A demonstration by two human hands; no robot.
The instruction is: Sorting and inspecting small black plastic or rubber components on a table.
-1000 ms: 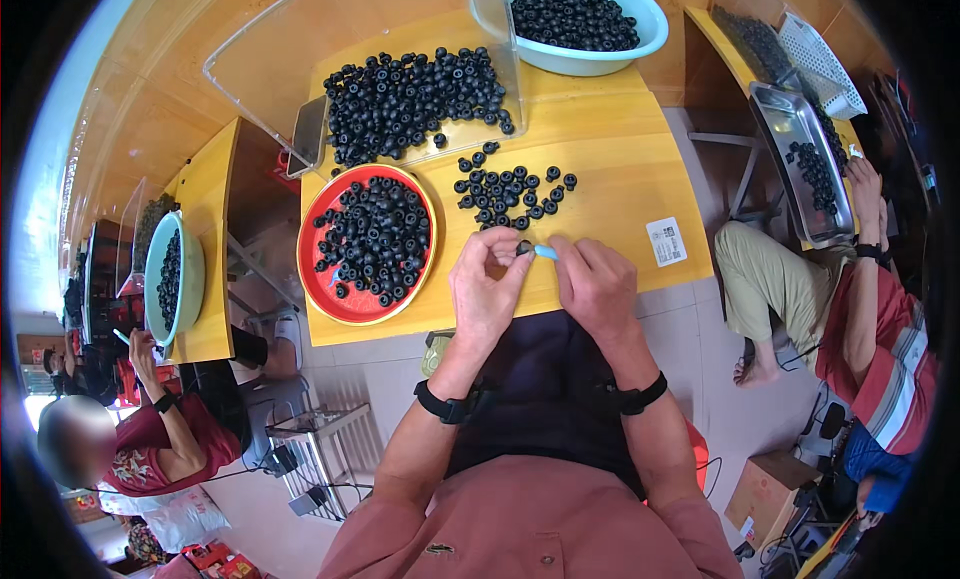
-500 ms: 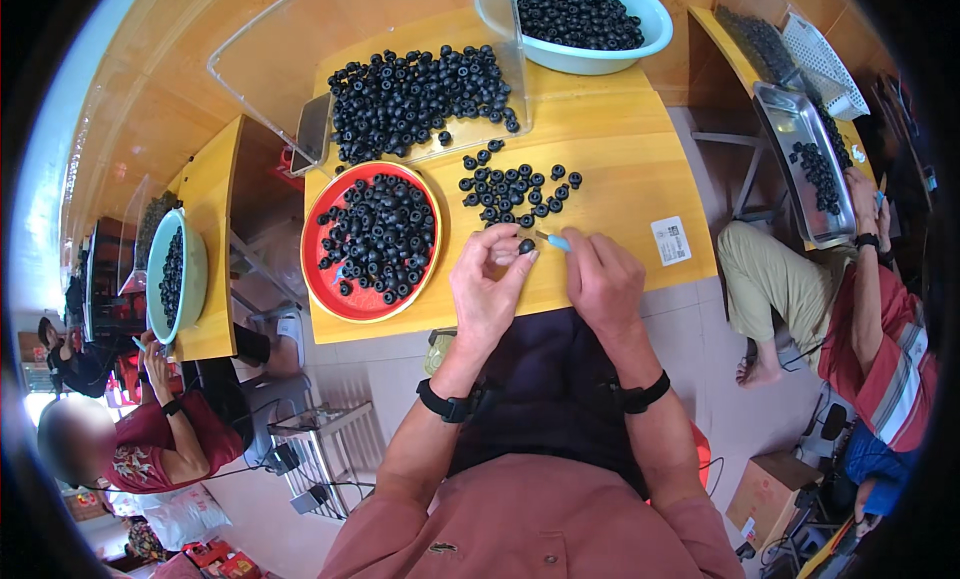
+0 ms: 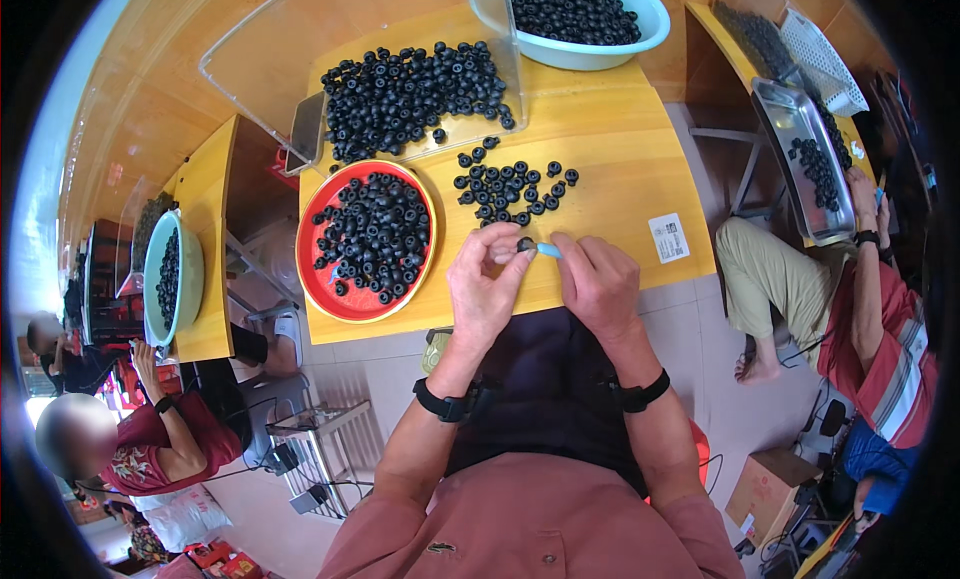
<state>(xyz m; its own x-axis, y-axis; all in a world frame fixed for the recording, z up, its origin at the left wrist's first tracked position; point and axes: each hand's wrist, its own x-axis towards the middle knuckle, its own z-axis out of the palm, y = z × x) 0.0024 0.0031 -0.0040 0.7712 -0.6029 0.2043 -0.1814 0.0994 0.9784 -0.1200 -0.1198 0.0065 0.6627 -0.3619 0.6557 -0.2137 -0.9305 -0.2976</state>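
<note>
My left hand pinches a small black round piece between thumb and fingertips, above the near edge of the yellow table. In my right hand is a slim tool with a light blue handle. Its tip meets the black piece, and the contact itself is too small to make out. Just beyond my hands lies a loose group of black pieces, several showing a hole. To the left, a red tray with a yellow rim holds a heap of the same pieces.
A clear plastic box lies at the back with many black pieces spread in it. Behind it stands a light blue basin full of them. A white label sticks to the table's right side. Co-workers sit at tables left and right.
My right hand has shifted slightly left, bringing the tool from beside the black piece against it. The tool's metal tip, visible before, no longer shows.
</note>
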